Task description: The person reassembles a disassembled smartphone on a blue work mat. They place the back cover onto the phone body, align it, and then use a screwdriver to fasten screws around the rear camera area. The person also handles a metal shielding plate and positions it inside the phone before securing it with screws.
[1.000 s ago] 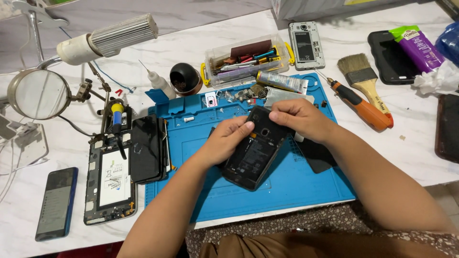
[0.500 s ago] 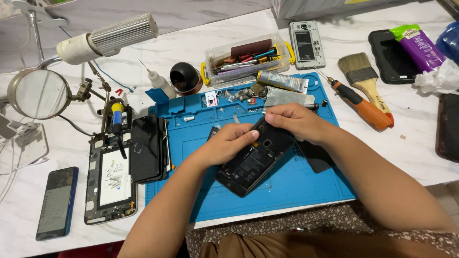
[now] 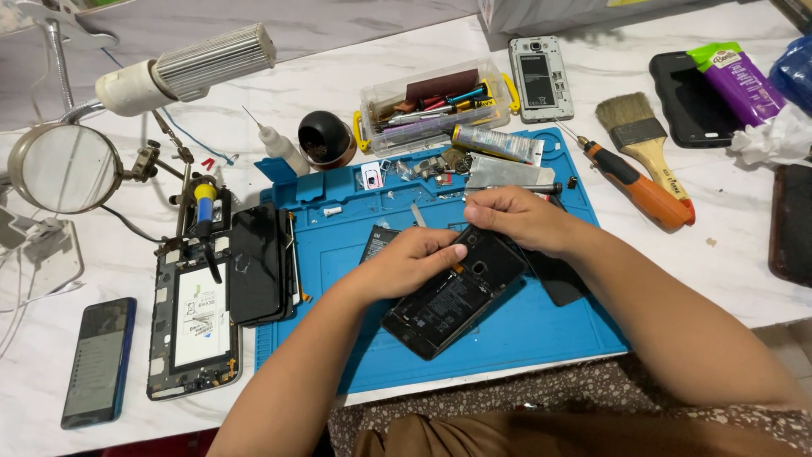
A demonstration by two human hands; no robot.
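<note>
- Black opened smartphone with its back cover off [image 3: 452, 296] lies tilted across the middle of the frame on the blue silicone repair mat [image 3: 541, 338], its insides facing up so the parts can be reached.
- Left hand [image 3: 414, 258] rests on the phone's upper left side, fingers curled and pressed down on it, which looks meant to steady the body against the mat.
- Right hand [image 3: 516, 220] sits at the phone's top end, its grip closed with fingertips drawn together over the camera area (what, if anything, is pinched between them I cannot tell).
- Orange-handled screwdriver [image 3: 630, 182] lies to the upper right, partly off the mat on the white marble-patterned worktop [image 3: 736, 228], close enough for the right hand to reach.
- Wooden-handled flat paintbrush [image 3: 647, 140] lies just beside the screwdriver.
- Clear plastic box of small tools [image 3: 436, 106] stands at the mat's top edge, in the upper middle of the frame.
- Opened tablet showing a white battery [image 3: 193, 326] lies at lower left, with a dark screen panel [image 3: 258, 262] leaning against it.
- Round magnifying glass on a stand [image 3: 55, 167] stands at the far left, turned aside from the mat.
- Dark blue phone [image 3: 97, 360] lies face up in the lower left corner, well apart from the mat.
</note>
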